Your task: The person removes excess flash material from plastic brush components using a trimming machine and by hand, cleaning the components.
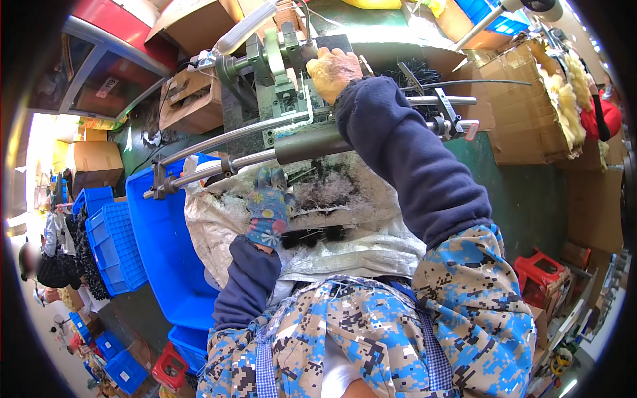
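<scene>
My left hand (269, 209), in a blue flowered glove, lies over the whitish cloth (378, 245) on my lap, below the machine's front bar. Its fingers point away from me, stretched out, with nothing seen in them. My right hand (334, 73), in a stained orange-yellow glove, reaches across to the far side of the bench machine (275, 60). Its fingers curl down at the machine's right; what they grip is hidden. A dark cylinder (312, 146) sits on the front metal bar between the hands. Black dust and thin wire-like pieces lie on the cloth.
Dark, thin bristle-like pieces (415, 74) are heaped right of my right hand, near a long thin rod (478, 83). A large blue bin (159, 245) stands at my left. Cardboard boxes (517, 99) and a red stool (537, 275) are at the right.
</scene>
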`<state>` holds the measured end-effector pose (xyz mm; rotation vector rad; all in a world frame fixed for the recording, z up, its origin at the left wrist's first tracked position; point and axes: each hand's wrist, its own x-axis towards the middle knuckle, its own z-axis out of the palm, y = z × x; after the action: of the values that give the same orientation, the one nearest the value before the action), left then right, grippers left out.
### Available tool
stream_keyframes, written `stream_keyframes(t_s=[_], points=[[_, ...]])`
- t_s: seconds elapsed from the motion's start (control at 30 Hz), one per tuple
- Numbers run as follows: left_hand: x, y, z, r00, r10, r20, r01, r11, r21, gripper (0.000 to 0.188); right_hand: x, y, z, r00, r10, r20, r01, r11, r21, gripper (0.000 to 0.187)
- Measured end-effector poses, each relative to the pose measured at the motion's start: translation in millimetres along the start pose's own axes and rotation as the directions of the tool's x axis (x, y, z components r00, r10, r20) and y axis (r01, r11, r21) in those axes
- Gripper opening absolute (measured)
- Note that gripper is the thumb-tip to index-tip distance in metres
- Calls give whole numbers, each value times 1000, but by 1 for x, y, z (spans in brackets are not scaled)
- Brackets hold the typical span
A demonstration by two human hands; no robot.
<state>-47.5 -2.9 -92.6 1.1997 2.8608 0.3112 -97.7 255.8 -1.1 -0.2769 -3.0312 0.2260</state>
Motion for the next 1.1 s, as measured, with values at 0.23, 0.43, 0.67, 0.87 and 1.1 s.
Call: stream_keyframes(t_s=[0.23,0.43,0.67,0.87,1.1], points=[[0,-4,-2,986,117,-115,-119,993,-6,52,-7,2,2,996,26,-85,-30,998,-54,18],[0,-2,1,993,92,-78,-86,993,82,53,1,6,3,999,50,12,-51,997,65,21],[1,13,-26,999,39,29,-40,999,23,44,-16,13,-5,989,149,5,-148,988,-41,30],[-6,13,-44,989,43,-141,-80,961,-265,31,-41,8,0,988,97,-120,-108,991,-82,42],[-12,21,-45,998,-19,-63,-16,863,-504,30,-34,-18,3,994,75,-75,-76,997,-3,37]])
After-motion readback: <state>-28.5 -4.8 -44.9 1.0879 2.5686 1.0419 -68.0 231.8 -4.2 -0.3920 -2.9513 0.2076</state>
